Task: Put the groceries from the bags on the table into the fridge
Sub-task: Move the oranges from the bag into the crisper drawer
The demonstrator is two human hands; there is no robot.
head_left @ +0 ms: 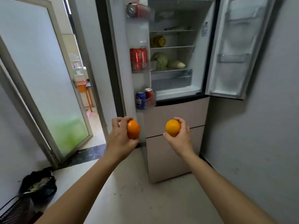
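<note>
While a black bag (38, 186) slumps on the floor at the far 8 o'clock edge, beside a frosted glass door (48, 88), a person stands before an open fridge with an orange in each hand and neither fruit yet inside. The fridge's left door, at 11 o'clock, carries drink cans in its bins: a red can (137, 9) on its side at the top, red cans (138, 59) in the middle, and a blue can (141, 101) beside another red one in the lowest bin, just above the left hand (119, 136). That hand, just off centre at 8 o'clock, grasps the darker orange (133, 129), fingers curled over its top. At 4 o'clock the right hand (182, 138) clasps the paler orange (172, 128) in the same way. Up at 12 o'clock the fridge (199, 59) shows glass shelves, with cabbages (160, 60) crowding one of them above a shut crisper drawer (171, 81). The right door (234, 46) swings wide at 1 o'clock. The hazards appear simple. A left hand rising so near the lowest bin could clip it and rattle the cans. Round fruit set on smooth glass could roll to the lip and drop to the floor. With both hands full, no hand is free to pull the drawer or shift the cabbages, so a one-handed fumble seems the likeliest slip.
</note>
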